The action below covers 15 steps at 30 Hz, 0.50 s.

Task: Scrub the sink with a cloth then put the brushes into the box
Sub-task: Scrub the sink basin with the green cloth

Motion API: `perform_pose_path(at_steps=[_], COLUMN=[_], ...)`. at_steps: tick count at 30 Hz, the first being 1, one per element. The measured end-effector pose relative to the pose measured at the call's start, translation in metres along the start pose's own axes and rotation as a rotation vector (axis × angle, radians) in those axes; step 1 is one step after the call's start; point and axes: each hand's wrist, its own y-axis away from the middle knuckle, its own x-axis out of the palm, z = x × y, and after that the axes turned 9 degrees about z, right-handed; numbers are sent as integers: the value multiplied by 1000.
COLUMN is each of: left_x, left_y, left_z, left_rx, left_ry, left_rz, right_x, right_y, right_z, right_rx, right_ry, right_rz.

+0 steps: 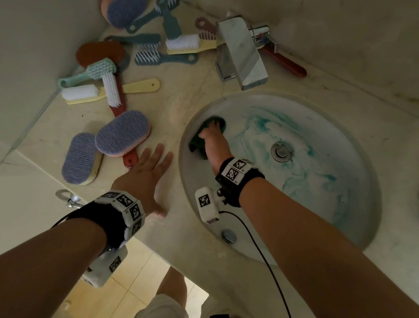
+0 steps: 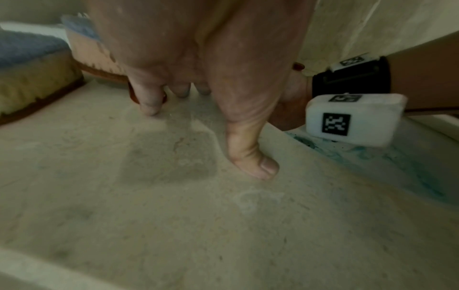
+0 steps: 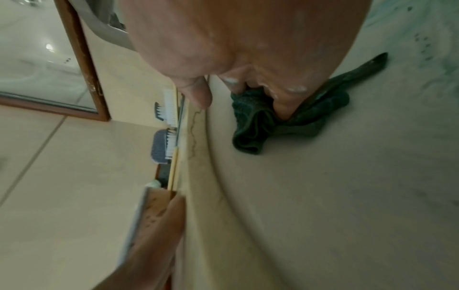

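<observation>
While the right hand [image 1: 215,142] presses the cloth [image 1: 198,140] against the upper left wall of the sink [image 1: 302,110], its grip is clenched on the fabric: the right wrist view shows the fingers [image 3: 282,106] dug into a bunched fold, with one loose tail trailing toward the basin floor. Judged from its folds and creases, the cloth is soft, light and limp; it will probably take the curve of the bowl, and it is best taken at the bunched centre so that the loose tail does not drag. Blue-green smears of cleaner coat the bowl around the drain [image 1: 281,151], so the surface is likely slippery and calls for firm downward pressure. The left hand [image 1: 143,178] lies flat with its grip released, fingers spread and thumb [image 2: 250,159] touching the bench [image 1: 184,88] just beside the sink rim. The brushes [image 1: 115,91] lie scattered on the bench to the left of the tap [image 1: 238,49], several overlapping. They look rigid and light, with hard handles; each is best taken by its handle or by the sides of its block. No box is in view.
</observation>
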Motion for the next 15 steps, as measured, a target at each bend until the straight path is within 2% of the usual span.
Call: perform_pose_path(at_steps=[4, 7, 11, 15], left_x=[0, -1, -1, -1], left_y=[1, 1, 0, 0], left_z=[0, 0, -1, 0], left_rx=[9, 7, 4, 1], left_ry=[2, 8, 11, -16], left_rz=[1, -2, -3, 4], right_x=[9, 2, -4, 5], right_y=[8, 0, -1, 25], right_z=[-2, 3, 9, 7], right_rx=[26, -3, 27, -6], right_ry=[61, 104, 28, 81], right_rz=[92, 37, -85, 47])
